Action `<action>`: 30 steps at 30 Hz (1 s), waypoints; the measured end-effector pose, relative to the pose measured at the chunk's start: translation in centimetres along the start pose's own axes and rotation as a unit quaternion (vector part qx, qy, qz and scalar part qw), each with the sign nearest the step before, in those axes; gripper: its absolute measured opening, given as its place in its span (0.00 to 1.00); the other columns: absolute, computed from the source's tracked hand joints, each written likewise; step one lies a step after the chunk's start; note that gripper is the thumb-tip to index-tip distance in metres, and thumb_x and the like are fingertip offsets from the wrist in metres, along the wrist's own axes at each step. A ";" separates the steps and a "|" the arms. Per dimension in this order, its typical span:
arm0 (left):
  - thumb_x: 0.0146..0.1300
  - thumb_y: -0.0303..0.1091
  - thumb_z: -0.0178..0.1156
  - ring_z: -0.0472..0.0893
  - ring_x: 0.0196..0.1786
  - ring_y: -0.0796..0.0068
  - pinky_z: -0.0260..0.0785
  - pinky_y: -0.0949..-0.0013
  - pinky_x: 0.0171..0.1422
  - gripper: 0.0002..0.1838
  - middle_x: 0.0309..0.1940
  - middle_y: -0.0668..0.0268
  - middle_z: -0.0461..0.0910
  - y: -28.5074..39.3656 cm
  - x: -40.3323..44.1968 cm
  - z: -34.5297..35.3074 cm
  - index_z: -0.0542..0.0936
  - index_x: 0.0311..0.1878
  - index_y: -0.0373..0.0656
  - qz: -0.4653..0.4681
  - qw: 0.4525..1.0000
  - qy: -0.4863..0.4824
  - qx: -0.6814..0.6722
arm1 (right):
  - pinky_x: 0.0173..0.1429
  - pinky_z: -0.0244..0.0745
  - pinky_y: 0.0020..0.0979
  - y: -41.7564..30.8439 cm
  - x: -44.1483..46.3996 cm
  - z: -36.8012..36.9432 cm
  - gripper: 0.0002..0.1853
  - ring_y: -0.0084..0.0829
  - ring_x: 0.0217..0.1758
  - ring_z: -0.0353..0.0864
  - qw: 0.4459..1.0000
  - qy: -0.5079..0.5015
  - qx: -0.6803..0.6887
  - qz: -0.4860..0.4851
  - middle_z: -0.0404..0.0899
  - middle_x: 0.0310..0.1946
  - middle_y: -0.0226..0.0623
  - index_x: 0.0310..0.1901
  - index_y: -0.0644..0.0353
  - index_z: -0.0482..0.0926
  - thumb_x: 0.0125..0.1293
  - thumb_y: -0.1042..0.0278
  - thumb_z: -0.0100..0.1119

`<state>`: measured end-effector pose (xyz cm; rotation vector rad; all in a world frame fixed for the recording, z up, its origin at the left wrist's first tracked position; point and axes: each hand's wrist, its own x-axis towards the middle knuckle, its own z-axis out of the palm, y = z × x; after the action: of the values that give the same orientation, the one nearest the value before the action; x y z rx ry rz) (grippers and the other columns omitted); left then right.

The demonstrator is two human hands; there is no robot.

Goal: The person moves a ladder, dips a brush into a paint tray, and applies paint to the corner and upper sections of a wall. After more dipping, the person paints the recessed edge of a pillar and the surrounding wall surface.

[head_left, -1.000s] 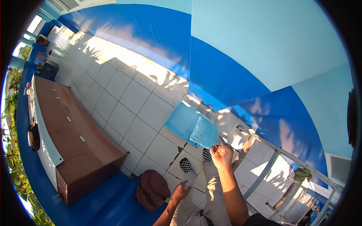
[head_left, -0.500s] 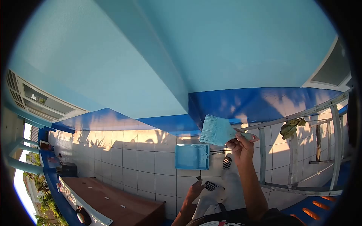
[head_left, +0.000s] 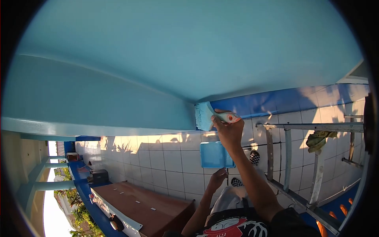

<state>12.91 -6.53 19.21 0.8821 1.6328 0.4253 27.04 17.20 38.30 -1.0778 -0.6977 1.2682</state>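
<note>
In the head view, the right hand [head_left: 229, 130] is closed around a wide, flat paintbrush with light-blue-coated bristles [head_left: 203, 115], thumb lying along its pale handle with the orange-red end. The bristles, just left of that hand, reach into the inner corner where the smooth turquoise wall [head_left: 197, 51] above the hand meets the turquoise projecting wall section [head_left: 98, 93] to its left. They look to be against the surface, though how firmly cannot be told.

The left hand [head_left: 217, 179] hangs lower, fingers partly curled; a thin dark item [head_left: 227, 177] shows at its fingertips, but whether it is gripped cannot be made out. Just beyond that hand, on the white-tiled floor [head_left: 166, 158], sits a rectangular light-blue paint tray [head_left: 211, 154].

For a tidy stroke here, light pressure and the bristle edge lined up with the corner should serve best. The dark-blue painted band [head_left: 268, 104] beside the right hand calls for care: a loaded brush could smear it. The grey metal ladder [head_left: 308, 126] to that hand's right leaves the elbow limited room, so short, wrist-led strokes seem sensible.
</note>
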 end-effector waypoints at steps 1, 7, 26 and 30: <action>0.70 0.43 0.62 0.81 0.50 0.71 0.73 0.68 0.52 0.23 0.53 0.57 0.83 -0.5 -0.2 0.2 0.78 0.61 0.36 0.025 0.999 -0.017 0.022 | 0.35 0.80 0.21 -0.4 0.3 0.5 0.10 0.20 0.31 0.84 1.000 -0.001 0.000 0.005 0.86 0.32 0.37 0.45 0.70 0.84 0.62 0.80 0.68; 0.71 0.44 0.61 0.81 0.42 0.75 0.75 0.69 0.44 0.27 0.52 0.62 0.85 -2.4 -1.3 1.1 0.74 0.70 0.45 -0.002 0.998 -0.036 0.045 | 0.32 0.78 0.26 -0.7 1.5 2.2 0.08 0.26 0.26 0.84 0.995 -0.013 -0.096 -0.034 0.85 0.26 0.40 0.40 0.69 0.83 0.59 0.77 0.69; 0.69 0.49 0.63 0.81 0.54 0.69 0.77 0.63 0.52 0.31 0.55 0.58 0.83 -5.6 0.1 -4.9 0.73 0.69 0.41 -0.097 0.991 -0.068 0.064 | 0.36 0.83 0.24 -0.3 0.9 -2.7 0.11 0.25 0.30 0.86 0.996 0.048 0.080 0.006 0.86 0.32 0.43 0.44 0.70 0.84 0.59 0.81 0.69; 0.68 0.44 0.63 0.85 0.54 0.60 0.75 0.63 0.57 0.28 0.51 0.50 0.85 -6.4 -0.4 -4.5 0.75 0.65 0.36 -0.099 0.989 -0.071 0.082 | 0.40 0.83 0.24 2.3 -0.8 -3.7 0.14 0.24 0.36 0.87 0.999 0.028 0.026 -0.039 0.88 0.38 0.41 0.47 0.66 0.85 0.59 0.83 0.70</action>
<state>6.67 -10.20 16.19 0.8421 1.6207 0.0892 29.31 15.42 34.90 -1.0308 -0.6548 1.1799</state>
